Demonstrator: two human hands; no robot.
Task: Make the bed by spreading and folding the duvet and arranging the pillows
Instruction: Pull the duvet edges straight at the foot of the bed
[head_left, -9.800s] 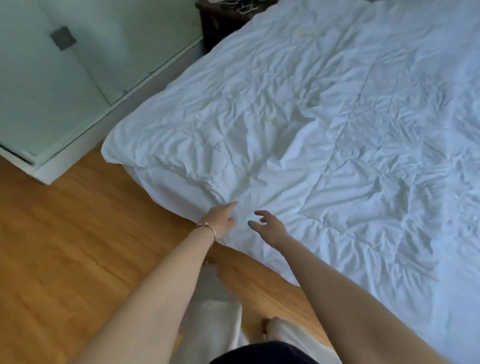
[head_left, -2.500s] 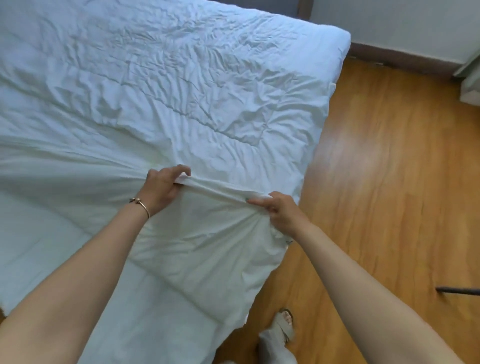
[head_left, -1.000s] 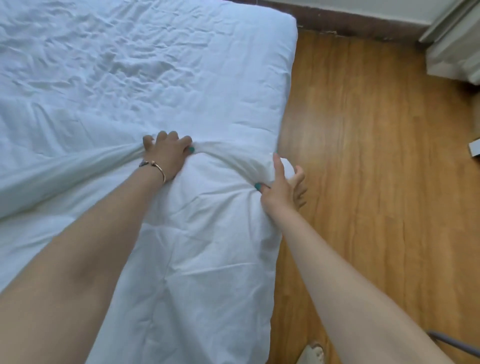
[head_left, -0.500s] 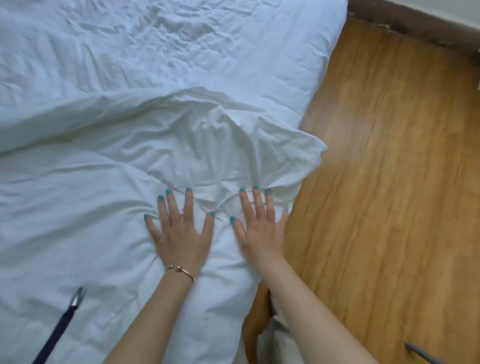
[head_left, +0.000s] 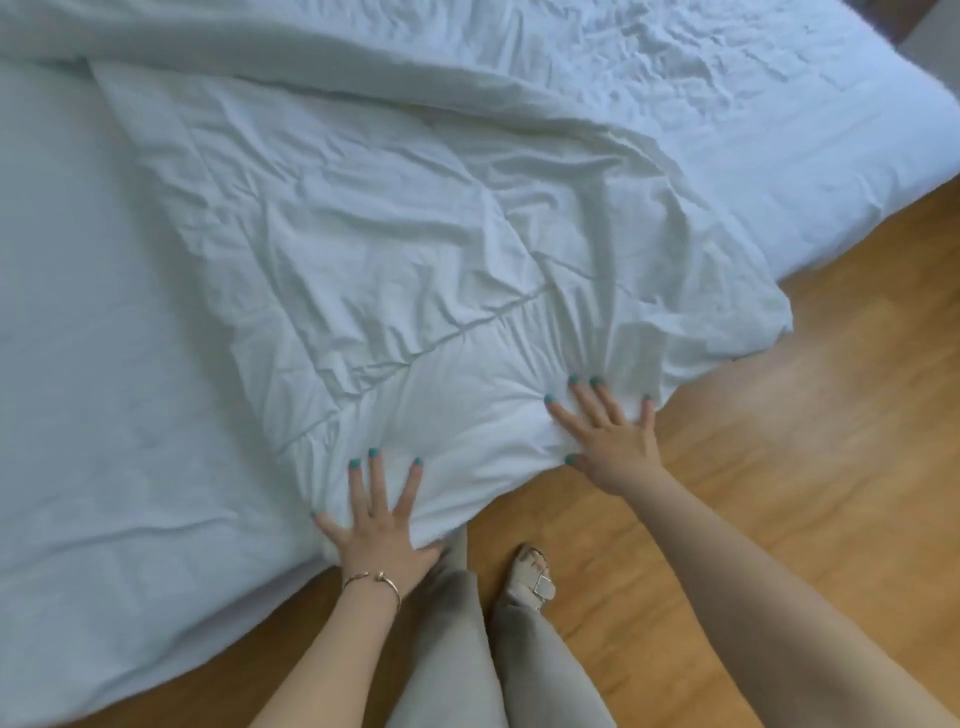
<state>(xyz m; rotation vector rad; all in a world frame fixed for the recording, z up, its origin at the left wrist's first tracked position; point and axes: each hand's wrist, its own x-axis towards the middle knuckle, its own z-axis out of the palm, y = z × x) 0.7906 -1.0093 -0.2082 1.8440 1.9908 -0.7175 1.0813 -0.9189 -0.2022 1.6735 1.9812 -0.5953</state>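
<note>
Since half a second ago both hands have slid apart and toward the near edge of the bed, and the folded-back flap of the duvet (head_left: 426, 270) now lies flatter and wider, its bunched ridge smoothed out. That white duvet covers the bed (head_left: 78, 364), with the turned-over corner spread across the near side; its rumpled tip overhangs the bed's edge above the wooden floor (head_left: 779, 493) on the right. A thick rolled fold of the duvet runs along the far side of the flap, from the upper left toward the middle. The left hand (head_left: 382, 530) rests flat on the flap's near edge, fingers straight and spread, palm pressing the fabric down just at the bed's near edge; a thin bracelet (head_left: 374, 581) circles its wrist. The right hand (head_left: 608, 441) also lies open with fingers splayed, pressing the flap close to its overhanging tip, with small creases fanning out from the fingertips. The two hands are well apart along the same edge of the flap. Below them, the person's legs in light trousers (head_left: 457, 649) stand against the bed, and one foot in a pale buckled sandal (head_left: 535, 577) rests on the floor between the arms.
</note>
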